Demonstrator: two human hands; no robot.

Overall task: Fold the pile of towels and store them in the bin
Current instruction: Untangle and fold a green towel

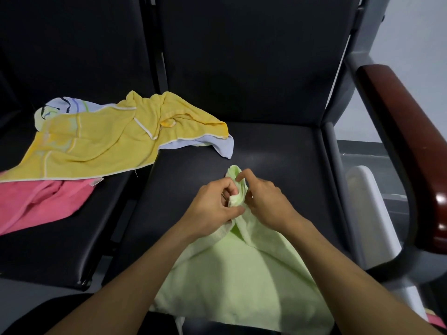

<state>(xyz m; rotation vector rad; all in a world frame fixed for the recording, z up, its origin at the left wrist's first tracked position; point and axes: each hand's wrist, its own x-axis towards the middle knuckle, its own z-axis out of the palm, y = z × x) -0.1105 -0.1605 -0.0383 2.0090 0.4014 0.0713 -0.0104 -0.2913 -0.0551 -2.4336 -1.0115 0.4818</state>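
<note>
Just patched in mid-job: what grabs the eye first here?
Both hands, left hand and right hand, pinch a bunched corner of a pale green terry towel on the black padded seat. Left of them lies a crumpled yellow towel over a pink towel.

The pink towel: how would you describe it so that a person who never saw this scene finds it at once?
Look at the left black padded seat of the two joined seats. A crumpled yellow terry towel lies across its back part, and the pink terry towel lies partly under that towel's near edge, at the picture's left border. It is the only pink cloth on the seats, and no hand touches it.
</note>
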